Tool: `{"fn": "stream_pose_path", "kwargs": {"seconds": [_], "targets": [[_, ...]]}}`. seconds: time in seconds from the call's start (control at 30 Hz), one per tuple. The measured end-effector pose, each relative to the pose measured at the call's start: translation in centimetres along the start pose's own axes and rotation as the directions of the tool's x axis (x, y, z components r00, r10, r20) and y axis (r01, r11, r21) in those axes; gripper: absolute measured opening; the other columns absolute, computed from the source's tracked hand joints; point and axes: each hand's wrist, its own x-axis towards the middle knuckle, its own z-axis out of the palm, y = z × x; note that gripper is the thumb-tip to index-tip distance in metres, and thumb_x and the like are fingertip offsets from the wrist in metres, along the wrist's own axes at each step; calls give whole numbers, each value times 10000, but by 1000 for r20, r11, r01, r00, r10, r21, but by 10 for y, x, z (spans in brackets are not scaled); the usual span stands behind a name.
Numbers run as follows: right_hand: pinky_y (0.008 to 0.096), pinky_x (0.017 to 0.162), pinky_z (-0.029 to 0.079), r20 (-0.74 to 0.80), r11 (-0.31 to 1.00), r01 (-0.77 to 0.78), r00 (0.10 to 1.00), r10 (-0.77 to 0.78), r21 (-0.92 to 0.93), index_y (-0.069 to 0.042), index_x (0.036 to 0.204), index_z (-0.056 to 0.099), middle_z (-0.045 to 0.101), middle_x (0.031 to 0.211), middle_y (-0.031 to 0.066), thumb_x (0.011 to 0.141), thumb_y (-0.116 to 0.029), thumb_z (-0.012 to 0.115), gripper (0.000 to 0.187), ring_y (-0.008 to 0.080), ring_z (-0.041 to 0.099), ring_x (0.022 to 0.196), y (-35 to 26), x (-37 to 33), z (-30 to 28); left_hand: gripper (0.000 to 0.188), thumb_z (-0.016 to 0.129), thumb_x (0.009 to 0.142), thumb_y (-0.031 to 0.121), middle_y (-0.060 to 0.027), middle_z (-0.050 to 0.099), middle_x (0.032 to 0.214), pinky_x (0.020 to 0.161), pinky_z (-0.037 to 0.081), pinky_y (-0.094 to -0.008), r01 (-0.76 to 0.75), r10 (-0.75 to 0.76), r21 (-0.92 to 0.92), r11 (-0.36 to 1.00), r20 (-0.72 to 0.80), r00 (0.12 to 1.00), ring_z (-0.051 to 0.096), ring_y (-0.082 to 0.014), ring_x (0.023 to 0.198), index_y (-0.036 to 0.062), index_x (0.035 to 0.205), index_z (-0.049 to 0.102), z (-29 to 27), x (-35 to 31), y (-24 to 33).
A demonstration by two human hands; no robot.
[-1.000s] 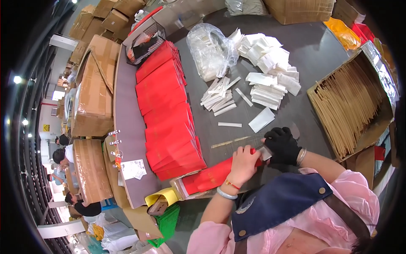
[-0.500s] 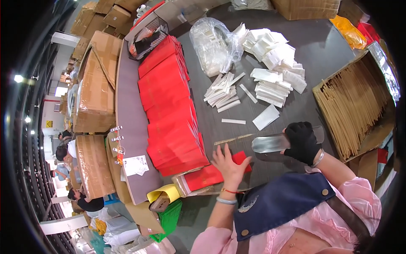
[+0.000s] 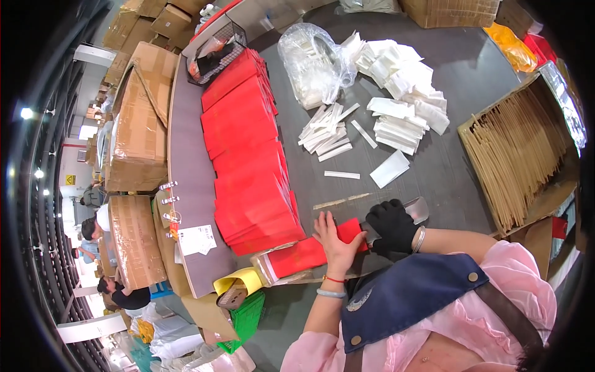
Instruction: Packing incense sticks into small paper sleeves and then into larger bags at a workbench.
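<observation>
My bare left hand (image 3: 336,245) lies with fingers spread on a red envelope (image 3: 297,256) at the table's front edge. In a black fingerless glove, my right hand (image 3: 393,227) is closed around a long, shiny, see-through tool (image 3: 417,211) with a rounded end. The tool's far end is at the right end of the envelope, by my left thumb; I cannot tell how far it goes inside. To the left are overlapping stacks of red envelopes (image 3: 245,124). Beyond my hands lie white folded slips (image 3: 396,133), narrow white strips (image 3: 325,131) and one loose slip (image 3: 390,169).
A clear plastic bag (image 3: 310,65) lies at the back. On the right stands a carton of upright brown sheets (image 3: 517,158). A black wire basket (image 3: 217,56) sits at the back left. A yellow holder (image 3: 240,282) and green basket (image 3: 246,322) hang at the front left edge.
My right hand has moved left and slightly down with the shiny tool, bringing its end to the red envelope. My left hand stays on the envelope.
</observation>
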Motion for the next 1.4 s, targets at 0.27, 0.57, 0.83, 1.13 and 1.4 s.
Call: {"fn": "stream_pose_path", "kwargs": {"seconds": [0.27, 0.57, 0.83, 1.13, 1.4], "targets": [[491, 956, 362, -27, 985, -64, 998, 60, -162, -63, 1087, 615, 590, 1104, 129, 634, -496, 755, 643, 321, 542, 1057, 30, -38, -43, 1018, 819, 658, 503, -192, 307, 1492, 1130, 93, -590, 27, -27, -16, 1000, -23, 999, 181, -425, 1407, -3, 1411, 356, 2, -3, 3], [470, 968, 349, -10, 997, -14, 1000, 14, -71, -44, 1079, 613, 582, 1106, 164, 650, -519, 748, 654, 328, 530, 1077, 20, -22, -19, 1030, 822, 660, 474, -200, 300, 1503, 1143, 110, -566, 1, -1, 27, 1000, 8, 1000, 188, -412, 1417, -2, 1434, 338, -1, 4, 8], [419, 896, 462, -381, 998, -4, 924, 31, 69, -90, 1093, 639, 615, 1103, 161, 647, -326, 813, 535, 355, 580, 1029, 66, -45, -43, 533, 764, 749, 232, -131, 494, 1281, 1025, 302, -530, -266, 275, 97, 959, -98, 956, 435, -352, 1216, 95, 1228, 574, 2, 104, 8], [402, 848, 487, -818, 667, -733, 299, 492, 133, -8, 1035, 614, 641, 1008, 167, 808, -207, 680, 308, 322, 627, 952, 232, -266, -83, 117, 723, 771, 179, -69, 601, 884, 748, 427, -449, -322, 322, -48, 946, 2, 947, 556, -306, 885, 108, 762, 630, 10, 143, 23], [425, 848, 490, -639, 580, -814, 429, 638, 33, 35, 1045, 635, 637, 1082, 228, 832, -134, 556, 283, 369, 616, 978, 241, -265, -71, 215, 742, 753, 176, -124, 576, 927, 774, 456, -418, -354, 352, 142, 924, 37, 935, 562, -317, 896, 78, 883, 602, 49, 113, 87]]}}
